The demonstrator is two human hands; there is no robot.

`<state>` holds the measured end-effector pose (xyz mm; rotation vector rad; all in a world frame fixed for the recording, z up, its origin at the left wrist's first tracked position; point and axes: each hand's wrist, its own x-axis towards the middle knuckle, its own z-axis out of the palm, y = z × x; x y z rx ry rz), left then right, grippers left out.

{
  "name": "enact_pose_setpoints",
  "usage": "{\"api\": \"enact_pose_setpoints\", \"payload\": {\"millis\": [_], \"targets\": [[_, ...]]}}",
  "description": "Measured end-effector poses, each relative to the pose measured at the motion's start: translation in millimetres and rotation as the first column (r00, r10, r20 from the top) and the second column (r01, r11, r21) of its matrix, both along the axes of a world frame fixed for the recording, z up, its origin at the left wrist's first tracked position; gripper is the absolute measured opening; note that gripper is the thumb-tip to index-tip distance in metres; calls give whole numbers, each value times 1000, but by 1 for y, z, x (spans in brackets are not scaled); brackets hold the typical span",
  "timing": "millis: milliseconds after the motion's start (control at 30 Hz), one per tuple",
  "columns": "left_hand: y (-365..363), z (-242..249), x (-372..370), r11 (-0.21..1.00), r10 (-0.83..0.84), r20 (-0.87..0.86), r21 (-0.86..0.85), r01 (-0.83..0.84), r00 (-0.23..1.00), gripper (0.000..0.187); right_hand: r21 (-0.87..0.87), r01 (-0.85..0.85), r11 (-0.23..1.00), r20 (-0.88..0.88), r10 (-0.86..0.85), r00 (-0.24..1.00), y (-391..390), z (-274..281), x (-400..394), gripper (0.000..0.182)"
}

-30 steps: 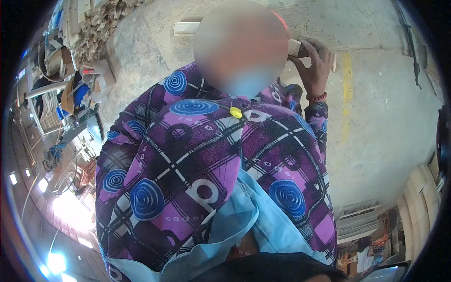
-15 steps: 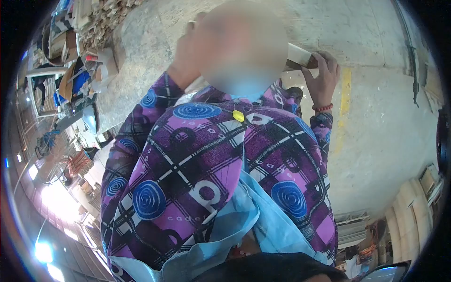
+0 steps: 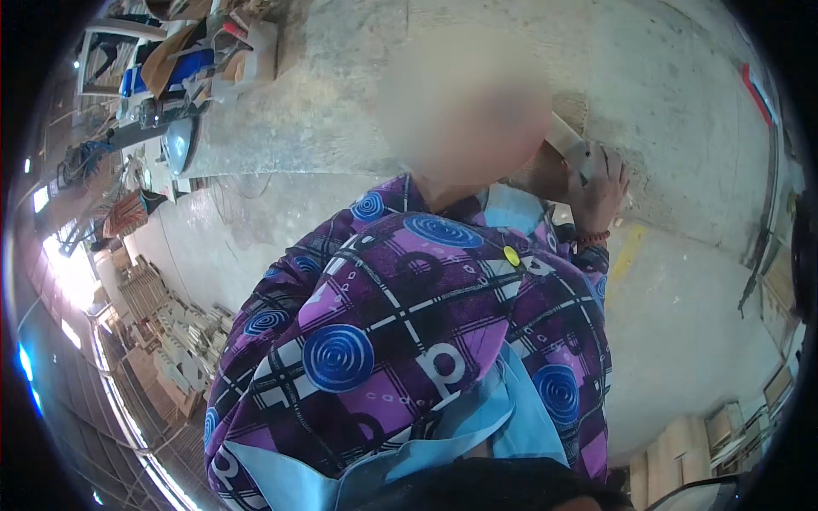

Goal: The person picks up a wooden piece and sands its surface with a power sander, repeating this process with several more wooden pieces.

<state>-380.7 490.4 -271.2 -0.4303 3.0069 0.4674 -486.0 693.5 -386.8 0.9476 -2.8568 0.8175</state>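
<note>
A large round blur covers the area ahead of my chest and hides my left hand; only a bit of skin beyond the left cuff (image 3: 439, 196) shows below it. On the right, my right hand (image 3: 599, 189), with a red beaded bracelet at the wrist, holds the end of a pale flat strip (image 3: 562, 134). Its fingers lie bent over that end, some of them apart. The strip's other end runs into the blur. My patterned purple sleeves and light blue cloth (image 3: 513, 209) are below.
A worn concrete floor (image 3: 699, 324) with a yellow line (image 3: 629, 252) spreads around me. Frames, blue material (image 3: 189, 66) and other clutter stand at the upper left. Stacked wooden parts (image 3: 183, 341) are at the lower left, and pale stacked pieces (image 3: 677, 460) at the lower right.
My view and body have turned, and the surroundings have shifted. My left hand, partly visible before at the upper left, is now behind the blur. My right hand sits slightly lower, still at the strip.
</note>
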Motion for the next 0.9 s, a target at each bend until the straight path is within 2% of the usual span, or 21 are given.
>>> {"api": "enact_pose_setpoints", "payload": {"millis": [67,167,267,367,433,467,533,633,900], "targets": [[-20,-4,-1,996,92,-43,17,-91,995,58,20,5,1000,18,-5,1000,2,3,-1,52],[-67,2,-5,971,230,-102,-45,-235,968,56,47,9,999,16,-10,1000,4,6,0,52],[-105,-4,-9,957,163,-279,-188,-220,947,56,30,4,1000,7,-4,1000,-1,12,0,53],[-90,11,-27,959,151,-283,-192,-210,947,56,2,-51,999,-43,51,998,-23,11,-1,53],[-82,3,-36,977,126,-277,-131,-167,953,57,-78,-141,987,-86,135,987,-48,2,-7,51],[-78,-1,-40,985,110,-273,-100,-142,956,58,-57,-150,987,-89,144,986,-53,0,-7,50],[-64,3,-45,992,96,-194,-56,-109,976,59,-16,-164,986,-89,162,983,-60,-1,-5,48],[-45,21,-53,996,83,-107,-11,-84,991,59,-51,-146,988,-37,144,989,-59,2,-1,46],[-67,4,-52,987,122,-215,-75,-141,969,60,-71,-130,989,-46,126,991,-63,6,4,47]]}}
